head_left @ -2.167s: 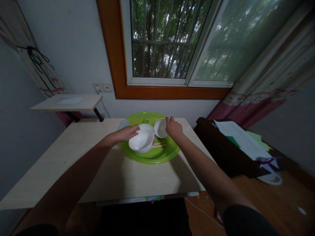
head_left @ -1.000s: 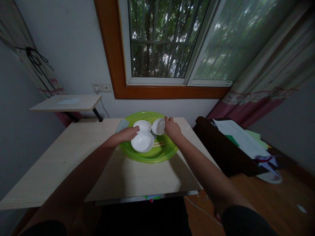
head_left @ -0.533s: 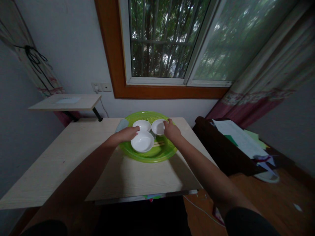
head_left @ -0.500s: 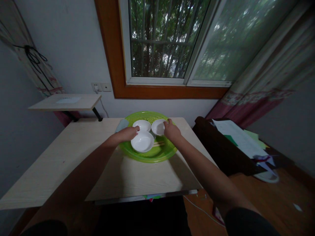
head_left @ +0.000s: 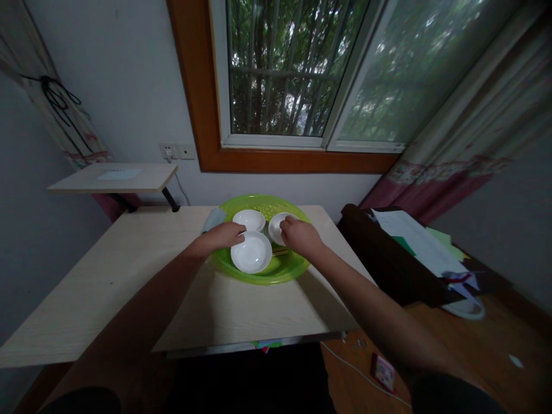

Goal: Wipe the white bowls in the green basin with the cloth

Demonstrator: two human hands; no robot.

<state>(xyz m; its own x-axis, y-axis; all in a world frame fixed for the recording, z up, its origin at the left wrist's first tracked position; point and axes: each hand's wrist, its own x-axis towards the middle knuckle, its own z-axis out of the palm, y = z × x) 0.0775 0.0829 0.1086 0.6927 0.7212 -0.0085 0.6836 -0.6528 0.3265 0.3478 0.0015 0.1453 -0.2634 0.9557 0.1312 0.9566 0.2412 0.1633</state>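
A: What's left of the green tray (head_left: 288,268)?

B: A raised wooden shelf (head_left: 150,175) with a paper sheet (head_left: 119,174) on it, well apart from the tray. Both stand on the pale wooden table (head_left: 259,313).

A: And at the tray's left rim?

B: A grey-blue thing (head_left: 214,218), too blurred to name, and the left hand (head_left: 222,234) reaching in over that rim.

A: How is its grip?

B: Narrow, pinching the edge of the front bowl (head_left: 251,256), thumb on the inner side. That white bowl is in the tray's left half, nearest the person. The rear bowl (head_left: 249,219), also white, sits just behind it, toward the tray's far side.

A: Then?

B: Chopsticks (head_left: 280,252) lie near the tray's middle. The right bowl (head_left: 275,229), white too, is in the tray's right half, and the right hand (head_left: 302,236) curls its fingers over it. Whether that grip closes on the bowl, I can't tell.

A: Beyond the tray's right rim?

B: Dark brown furniture (head_left: 371,253) with papers (head_left: 414,244) on top.
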